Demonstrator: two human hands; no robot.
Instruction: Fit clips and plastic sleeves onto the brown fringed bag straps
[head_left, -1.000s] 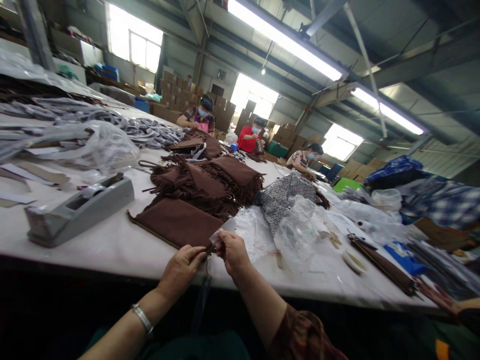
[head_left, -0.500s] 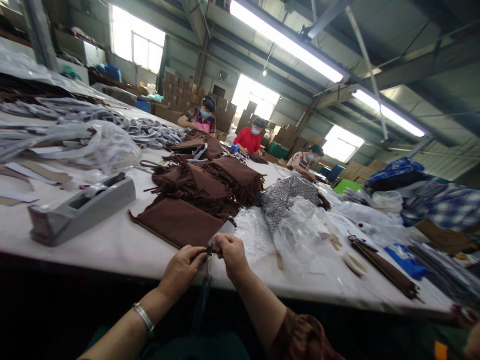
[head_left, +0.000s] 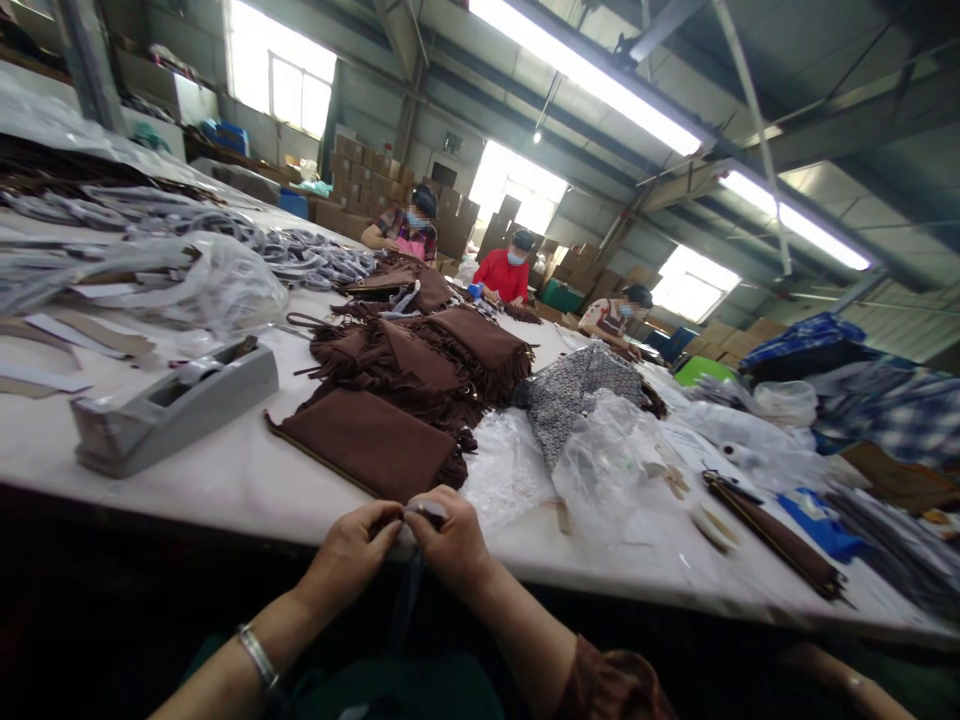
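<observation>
My left hand (head_left: 358, 548) and my right hand (head_left: 448, 540) meet at the table's front edge, fingertips pinched together. Between them is a small greyish piece, partly hidden by the fingers. A dark strap (head_left: 407, 600) hangs down from it below the table edge. Just beyond my hands lies a flat brown pouch (head_left: 367, 440) with a zip along its near edge and fringe at its right end. Behind it is a heap of brown fringed pouches (head_left: 405, 360).
A grey tape dispenser (head_left: 180, 405) stands at the left. Grey wrapped straps (head_left: 315, 258) pile up behind it. Clear plastic bags (head_left: 607, 460) and a patterned grey cloth (head_left: 577, 385) lie right of centre. Another person's forearm (head_left: 847, 680) shows at lower right. Three people work across the table.
Both hands have come lower and closer together, away from the pouch. The clear piece that stood above my right fingers no longer shows. Another person's forearm reaches further in at lower right.
</observation>
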